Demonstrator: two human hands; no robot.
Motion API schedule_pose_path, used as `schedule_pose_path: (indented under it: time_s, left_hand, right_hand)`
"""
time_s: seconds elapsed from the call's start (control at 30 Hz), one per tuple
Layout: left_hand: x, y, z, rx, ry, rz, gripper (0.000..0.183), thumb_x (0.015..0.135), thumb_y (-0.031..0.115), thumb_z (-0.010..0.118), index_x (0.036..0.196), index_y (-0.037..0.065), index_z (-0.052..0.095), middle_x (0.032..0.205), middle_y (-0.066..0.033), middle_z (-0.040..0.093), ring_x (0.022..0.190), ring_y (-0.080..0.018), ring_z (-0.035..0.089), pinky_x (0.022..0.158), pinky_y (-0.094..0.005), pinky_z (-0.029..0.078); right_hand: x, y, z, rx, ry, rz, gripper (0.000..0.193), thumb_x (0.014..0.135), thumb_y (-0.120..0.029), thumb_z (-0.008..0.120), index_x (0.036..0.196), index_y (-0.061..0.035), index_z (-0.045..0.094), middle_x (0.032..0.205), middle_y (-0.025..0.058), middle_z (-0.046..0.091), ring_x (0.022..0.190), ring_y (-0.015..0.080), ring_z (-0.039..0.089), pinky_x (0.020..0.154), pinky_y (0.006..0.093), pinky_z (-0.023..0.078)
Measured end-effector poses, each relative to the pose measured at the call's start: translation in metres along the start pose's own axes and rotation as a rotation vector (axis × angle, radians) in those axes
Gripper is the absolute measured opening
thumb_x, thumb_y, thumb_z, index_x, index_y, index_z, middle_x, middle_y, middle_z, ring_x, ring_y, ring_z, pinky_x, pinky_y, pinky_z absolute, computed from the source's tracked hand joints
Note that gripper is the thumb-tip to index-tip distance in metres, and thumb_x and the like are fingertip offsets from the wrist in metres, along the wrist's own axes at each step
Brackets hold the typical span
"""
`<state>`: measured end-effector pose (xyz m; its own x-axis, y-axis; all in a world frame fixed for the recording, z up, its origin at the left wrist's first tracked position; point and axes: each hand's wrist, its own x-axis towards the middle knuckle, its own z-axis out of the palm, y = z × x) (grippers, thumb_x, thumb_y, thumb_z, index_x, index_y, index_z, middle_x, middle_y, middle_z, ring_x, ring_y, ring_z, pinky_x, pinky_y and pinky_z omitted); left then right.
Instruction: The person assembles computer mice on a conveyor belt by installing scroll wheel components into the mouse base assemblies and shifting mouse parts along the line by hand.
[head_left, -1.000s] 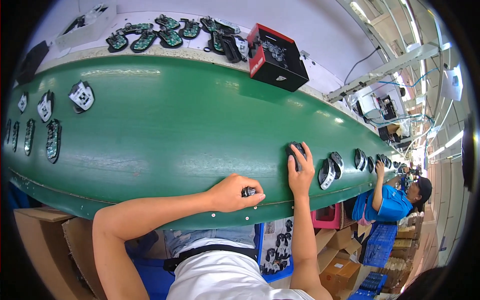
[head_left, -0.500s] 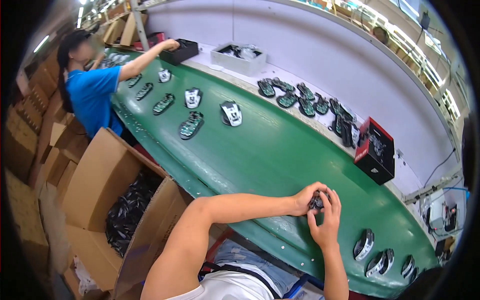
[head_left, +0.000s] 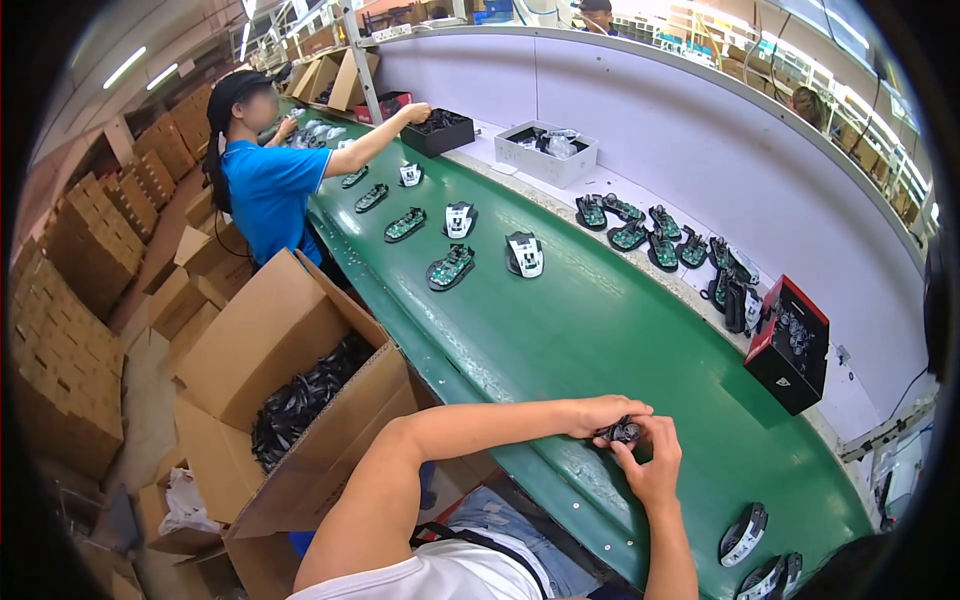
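Over the near side of the green work surface, my left hand and my right hand meet around a small dark bundle with shiny rounded loops. It may be coiled cable, but the fingers hide part of it. My left fingers curl over its top, while the right thumb and fingers close on it from the right. Closest to my right forearm lies a black and white mouse-shaped shell, with another such shell beside it.
Mouse bases with green circuit boards and white-topped shells lie farther left. More boards line the back ledge beside a black-red box. At left stands a carton of black parts. A co-worker reaches into a black box.
The view has swung left and up, so the surroundings sit farther right and lower. My left fingers now lie flatter over the bundle, and my right fingers are more bent.
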<state>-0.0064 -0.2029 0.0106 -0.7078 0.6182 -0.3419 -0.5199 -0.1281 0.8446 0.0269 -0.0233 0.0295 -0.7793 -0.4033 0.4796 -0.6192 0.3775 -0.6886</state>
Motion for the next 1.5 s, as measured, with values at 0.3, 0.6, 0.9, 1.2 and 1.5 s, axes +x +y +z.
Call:
schedule_pose_path:
  time_s: [0.3,0.6,0.9,1.2,1.5]
  left_hand:
    - [-0.019,0.01,-0.008,0.473,0.341,0.186,0.022,0.093,0.029,0.064,0.093,0.007,0.063,0.083,-0.005,0.066,0.058,-0.0155,0.062,0.043,-0.0274,0.046]
    - [-0.026,0.005,-0.018,1.441,0.532,0.922,0.019,0.085,0.018,0.068,0.1,0.005,0.066,0.117,-0.0127,0.063,0.118,-0.034,0.057,0.102,-0.0463,0.044]
    - [-0.055,0.04,-0.083,1.414,0.957,0.773,0.049,0.094,0.021,0.061,0.138,0.004,0.049,0.151,-0.0228,0.042,0.143,-0.0426,0.035,0.118,-0.0478,0.029]
    - [-0.153,0.108,-0.26,1.451,1.721,0.114,0.067,0.092,0.045,0.058,0.147,0.01,0.043,0.159,-0.0212,0.029,0.145,-0.0528,0.02,0.117,-0.0601,0.022]
    - [-0.247,0.087,-0.325,1.081,1.838,-0.414,0.075,0.096,0.062,0.042,0.158,0.021,0.028,0.166,-0.0162,0.014,0.151,-0.0461,0.01,0.122,-0.0557,0.013]
  right_hand:
    - [-0.008,0.024,0.0,0.277,0.158,0.245,0.022,0.081,0.001,0.074,0.102,-0.0017,0.066,0.089,0.0057,0.062,0.07,0.0106,0.061,0.058,0.0238,0.049]
    - [-0.003,0.024,0.007,-0.132,0.133,0.049,0.027,0.081,-0.003,0.069,0.108,-0.0034,0.066,0.102,0.0152,0.064,0.092,0.0306,0.063,0.083,0.0385,0.052]
    - [-0.006,0.006,0.009,-0.263,-0.109,0.028,0.087,0.08,-0.044,0.074,0.151,-0.009,0.038,0.157,0.022,0.03,0.142,0.0457,0.03,0.115,0.0524,0.03]
    - [0.056,0.003,0.075,-0.453,-0.16,-0.227,0.08,0.077,-0.055,0.075,0.146,-0.0225,0.05,0.154,0.0156,0.036,0.138,0.0493,0.032,0.107,0.0606,0.033]
    - [0.052,0.019,0.08,-0.328,-0.053,-0.253,0.032,0.082,-0.02,0.072,0.111,-0.0075,0.071,0.125,0.0141,0.062,0.12,0.0335,0.055,0.099,0.0466,0.041]
